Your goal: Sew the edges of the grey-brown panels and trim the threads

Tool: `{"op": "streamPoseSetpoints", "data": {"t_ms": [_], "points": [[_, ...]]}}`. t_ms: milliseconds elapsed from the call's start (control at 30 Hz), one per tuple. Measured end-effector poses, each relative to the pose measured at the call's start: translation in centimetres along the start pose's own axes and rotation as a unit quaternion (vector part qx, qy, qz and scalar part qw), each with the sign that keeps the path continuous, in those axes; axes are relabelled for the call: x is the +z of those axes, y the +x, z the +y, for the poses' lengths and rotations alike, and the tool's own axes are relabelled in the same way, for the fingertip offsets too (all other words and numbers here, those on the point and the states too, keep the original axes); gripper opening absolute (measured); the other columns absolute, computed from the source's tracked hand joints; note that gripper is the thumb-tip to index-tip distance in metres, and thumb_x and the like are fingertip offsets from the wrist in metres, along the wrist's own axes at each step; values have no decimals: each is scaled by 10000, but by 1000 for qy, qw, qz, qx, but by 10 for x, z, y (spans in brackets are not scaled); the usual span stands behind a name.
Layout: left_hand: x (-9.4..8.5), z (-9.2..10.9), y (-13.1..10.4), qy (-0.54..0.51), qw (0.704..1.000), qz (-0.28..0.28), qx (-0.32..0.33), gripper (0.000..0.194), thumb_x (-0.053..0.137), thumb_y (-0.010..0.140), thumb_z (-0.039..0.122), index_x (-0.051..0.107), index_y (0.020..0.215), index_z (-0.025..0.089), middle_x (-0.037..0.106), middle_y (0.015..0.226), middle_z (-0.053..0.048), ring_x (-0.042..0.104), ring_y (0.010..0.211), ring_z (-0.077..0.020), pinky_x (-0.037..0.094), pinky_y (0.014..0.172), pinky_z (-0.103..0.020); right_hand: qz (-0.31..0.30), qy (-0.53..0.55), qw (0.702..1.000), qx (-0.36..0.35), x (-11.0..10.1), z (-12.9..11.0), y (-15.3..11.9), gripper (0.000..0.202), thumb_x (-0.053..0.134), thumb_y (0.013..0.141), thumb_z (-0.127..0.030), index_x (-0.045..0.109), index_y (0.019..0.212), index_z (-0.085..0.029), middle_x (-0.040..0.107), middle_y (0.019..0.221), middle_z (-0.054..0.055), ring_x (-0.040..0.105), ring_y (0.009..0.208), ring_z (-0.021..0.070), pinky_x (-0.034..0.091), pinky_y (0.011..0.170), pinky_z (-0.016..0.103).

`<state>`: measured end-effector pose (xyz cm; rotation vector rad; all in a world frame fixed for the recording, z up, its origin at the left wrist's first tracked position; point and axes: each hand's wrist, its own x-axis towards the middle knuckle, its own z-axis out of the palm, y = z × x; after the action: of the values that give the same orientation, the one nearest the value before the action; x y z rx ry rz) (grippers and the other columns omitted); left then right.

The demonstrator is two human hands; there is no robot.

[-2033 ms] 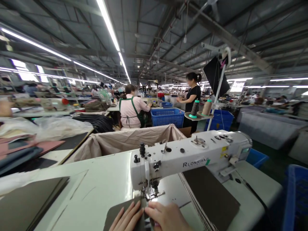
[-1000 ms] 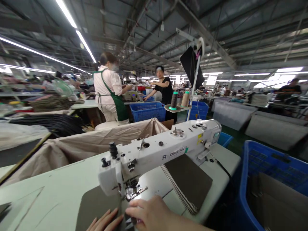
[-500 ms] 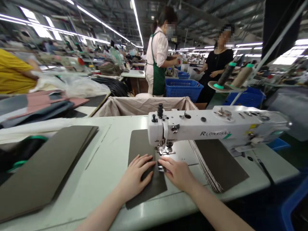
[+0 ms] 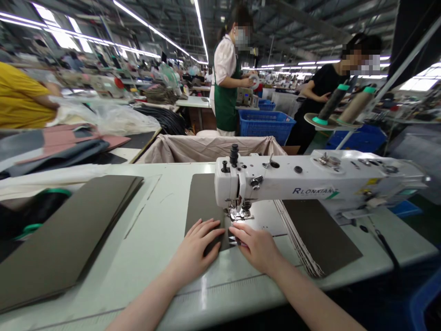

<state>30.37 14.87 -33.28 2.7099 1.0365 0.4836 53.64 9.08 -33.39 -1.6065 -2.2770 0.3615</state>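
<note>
A flat dark grey-brown panel (image 4: 203, 195) lies on the sewing table, its right edge at the presser foot (image 4: 239, 214) of a white sewing machine (image 4: 275, 181). My left hand (image 4: 203, 241) rests on the panel's near part, palm down with fingers spread. My right hand (image 4: 257, 246) is just in front of the presser foot, its fingertips at the panel's right edge. Tucked under those curled fingers are small thread snips (image 4: 233, 240), with only the pointed metal blades showing clearly. The needle is too small to make out.
To the left lies a stack of larger dark panels (image 4: 79, 230); another stack (image 4: 319, 234) is under the machine arm at right. Thread cones (image 4: 332, 105) stand behind it. A cloth-lined bin (image 4: 213, 148) adjoins the table's far edge. Two co-workers stand beyond, near a blue basket (image 4: 267, 124).
The panel has slid away from me under the presser foot, so its near edge now lies by my hands. My hands keep nearly the same place. The co-worker in black has leaned right.
</note>
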Motion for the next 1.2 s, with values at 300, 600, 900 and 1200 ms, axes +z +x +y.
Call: {"op": "streamPoseSetpoints", "data": {"t_ms": [300, 600, 900, 1200], "points": [[3, -1, 0, -1, 1000, 10, -8, 377, 479, 941, 322, 548, 1312, 300, 531, 1409, -31, 464, 1317, -241, 283, 1162, -522, -1, -1, 1000, 2, 0, 0, 0, 541, 489, 887, -179, 442, 1410, -309, 447, 1480, -32, 543, 1212, 197, 448, 993, 342], [12, -6, 2, 10, 1000, 7, -20, 479, 441, 965, 319, 402, 1441, 286, 429, 1504, -33, 369, 1395, -237, 241, 1181, -503, -3, -1, 1000, 4, 2, 1, 1, 576, 499, 866, -156, 442, 1415, -321, 444, 1483, -14, 559, 1194, 202, 447, 1000, 338], [14, -6, 3, 30, 999, 12, -26, 536, 414, 979, 394, 313, 1492, 275, 346, 1551, -28, 310, 1427, -241, 236, 1182, -490, 5, -2, 1000, -1, 0, -1, 1, 560, 506, 864, -160, 460, 1403, -307, 461, 1470, -3, 570, 1180, 209, 464, 977, 347], [15, -6, 4, 34, 999, 10, -24, 547, 411, 981, 409, 301, 1499, 271, 333, 1556, -29, 290, 1435, -245, 230, 1182, -495, 7, -2, 1000, 0, 0, -2, 1, 544, 511, 861, -155, 483, 1386, -296, 472, 1462, 13, 566, 1186, 210, 459, 985, 347]]}}
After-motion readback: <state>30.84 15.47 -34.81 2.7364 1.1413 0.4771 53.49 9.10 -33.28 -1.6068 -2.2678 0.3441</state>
